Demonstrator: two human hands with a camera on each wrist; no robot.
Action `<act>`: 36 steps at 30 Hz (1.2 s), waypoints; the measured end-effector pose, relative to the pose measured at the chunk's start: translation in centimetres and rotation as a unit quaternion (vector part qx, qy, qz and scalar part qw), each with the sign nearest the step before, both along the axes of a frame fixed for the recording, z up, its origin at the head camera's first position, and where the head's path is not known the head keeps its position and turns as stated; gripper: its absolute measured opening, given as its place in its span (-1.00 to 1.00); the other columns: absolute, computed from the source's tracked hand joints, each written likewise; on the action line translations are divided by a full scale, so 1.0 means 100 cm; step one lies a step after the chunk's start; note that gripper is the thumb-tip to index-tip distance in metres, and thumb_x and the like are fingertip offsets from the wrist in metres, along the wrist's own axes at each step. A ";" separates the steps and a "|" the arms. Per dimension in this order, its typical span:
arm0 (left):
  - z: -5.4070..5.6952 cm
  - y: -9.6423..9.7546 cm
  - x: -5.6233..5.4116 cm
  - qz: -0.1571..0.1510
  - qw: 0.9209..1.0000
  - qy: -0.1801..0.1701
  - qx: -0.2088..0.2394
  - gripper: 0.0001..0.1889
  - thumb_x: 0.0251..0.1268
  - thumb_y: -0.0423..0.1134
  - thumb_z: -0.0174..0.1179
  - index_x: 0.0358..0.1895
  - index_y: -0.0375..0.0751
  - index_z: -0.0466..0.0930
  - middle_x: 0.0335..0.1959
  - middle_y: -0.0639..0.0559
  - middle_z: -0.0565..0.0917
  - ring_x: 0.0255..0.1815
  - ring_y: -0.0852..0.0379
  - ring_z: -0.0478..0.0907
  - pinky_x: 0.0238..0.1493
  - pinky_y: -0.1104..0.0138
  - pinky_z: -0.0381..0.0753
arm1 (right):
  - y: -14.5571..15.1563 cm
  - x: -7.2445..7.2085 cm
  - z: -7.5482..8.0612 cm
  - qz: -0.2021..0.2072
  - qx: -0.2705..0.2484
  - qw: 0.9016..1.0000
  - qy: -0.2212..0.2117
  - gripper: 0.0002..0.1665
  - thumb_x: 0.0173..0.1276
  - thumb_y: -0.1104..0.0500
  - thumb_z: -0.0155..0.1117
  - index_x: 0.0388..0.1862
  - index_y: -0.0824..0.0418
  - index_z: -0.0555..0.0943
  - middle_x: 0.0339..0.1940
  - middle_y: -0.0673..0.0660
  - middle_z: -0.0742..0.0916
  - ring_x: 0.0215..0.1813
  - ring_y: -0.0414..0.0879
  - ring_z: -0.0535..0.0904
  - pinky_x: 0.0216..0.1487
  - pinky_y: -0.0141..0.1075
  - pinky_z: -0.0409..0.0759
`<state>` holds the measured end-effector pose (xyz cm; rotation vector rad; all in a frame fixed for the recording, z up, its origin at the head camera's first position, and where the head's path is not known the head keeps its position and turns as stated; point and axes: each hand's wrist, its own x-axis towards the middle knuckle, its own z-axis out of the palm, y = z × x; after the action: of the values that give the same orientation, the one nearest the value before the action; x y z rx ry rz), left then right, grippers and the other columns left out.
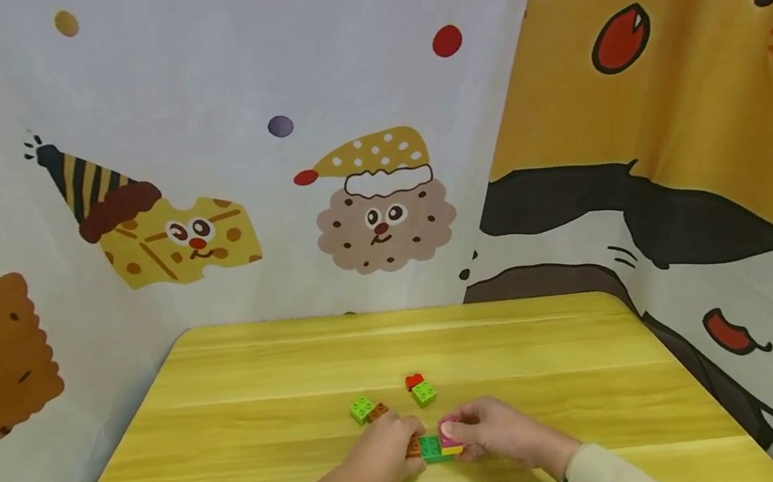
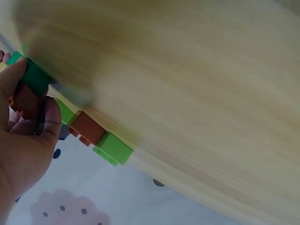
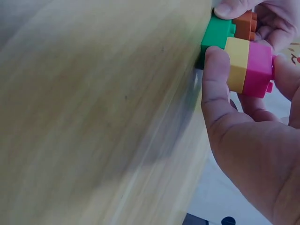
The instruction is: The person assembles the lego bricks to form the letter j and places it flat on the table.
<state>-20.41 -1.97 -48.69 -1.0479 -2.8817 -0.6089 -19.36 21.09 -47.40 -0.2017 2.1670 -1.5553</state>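
Note:
Near the front of the table, a dark green toy building brick (image 1: 430,448) carries an orange-brown brick (image 3: 243,26) on its left end. Over its right end are a yellow brick (image 3: 237,63) and a pink brick (image 3: 260,65) stacked together. My left hand (image 1: 387,448) grips the green and orange-brown pair between thumb and fingers. My right hand (image 1: 495,428) holds the pink and yellow stack, thumb on the pink studs and a fingertip by the green brick's lower edge. Whether the yellow brick is fully seated on the green one cannot be told.
Just beyond the left hand, a light green brick (image 1: 362,409) lies against a brown brick (image 1: 377,412). Farther back, another light green brick (image 1: 423,393) touches a red piece (image 1: 415,381). The wooden table (image 1: 264,378) meets a printed curtain (image 1: 200,119) behind.

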 end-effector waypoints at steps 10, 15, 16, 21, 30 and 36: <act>-0.004 -0.007 0.001 0.009 1.000 -0.013 -0.002 -0.58 0.08 -0.08 0.53 0.00 -0.14 0.69 -0.16 0.07 0.67 -0.14 0.19 0.56 -0.08 0.32 0.66 | 0.008 -0.022 0.001 0.013 0.156 0.964 0.214 -0.57 0.65 0.06 0.03 0.36 0.20 0.53 0.04 0.19 0.70 -0.02 0.02 0.65 -0.03 -0.05 0.68; -0.007 -0.009 -0.001 0.002 1.000 -0.001 -0.005 -0.60 0.09 -0.08 0.52 -0.03 -0.13 0.69 -0.16 0.08 0.69 -0.11 0.17 0.58 -0.05 0.31 0.66 | 0.008 -0.044 -0.014 0.089 0.337 0.844 0.409 -0.52 0.53 0.28 0.18 0.37 0.00 0.57 0.23 0.21 0.60 0.18 0.11 0.59 0.15 0.01 0.62; -0.007 -0.009 -0.002 -0.001 1.000 0.002 -0.005 -0.61 0.08 -0.08 0.53 -0.04 -0.13 0.69 -0.18 0.10 0.69 -0.12 0.18 0.58 -0.06 0.32 0.66 | 0.009 -0.045 -0.017 0.095 0.353 0.831 0.421 -0.53 0.50 0.27 0.24 0.33 -0.01 0.60 0.24 0.21 0.60 0.19 0.12 0.58 0.16 0.01 0.62; -0.008 -0.010 -0.004 -0.005 1.000 -0.003 -0.003 -0.61 0.09 -0.09 0.52 -0.03 -0.13 0.70 -0.18 0.13 0.68 -0.13 0.21 0.56 -0.07 0.34 0.65 | 0.012 -0.044 -0.025 0.061 0.366 0.818 0.440 -0.75 0.25 0.20 0.53 -0.10 0.04 0.74 0.11 0.06 0.70 0.07 -0.02 0.62 0.09 -0.10 0.66; -0.003 -0.014 -0.003 0.005 1.000 -0.018 -0.006 -0.60 0.13 -0.07 0.51 0.01 -0.13 0.69 -0.14 0.10 0.68 -0.13 0.22 0.55 -0.07 0.33 0.64 | 0.016 -0.032 0.014 0.024 0.256 0.904 0.341 -0.83 0.37 0.05 0.43 -0.17 0.00 0.60 -0.22 -0.13 0.69 -0.13 -0.14 0.61 -0.09 -0.13 0.64; -0.005 -0.016 -0.004 0.004 1.000 -0.009 0.001 -0.60 0.11 -0.08 0.53 -0.02 -0.14 0.69 -0.17 0.10 0.66 -0.20 0.28 0.51 -0.15 0.36 0.62 | 0.001 -0.017 0.036 0.120 0.226 0.907 0.334 -0.79 0.38 0.00 0.43 -0.07 -0.11 0.62 -0.15 -0.24 0.69 -0.03 -0.06 0.65 0.00 -0.06 0.66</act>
<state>-20.81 -3.57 -49.15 -1.0352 -2.8990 -0.6238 -21.09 21.24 -43.83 -0.9178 2.8076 -0.8696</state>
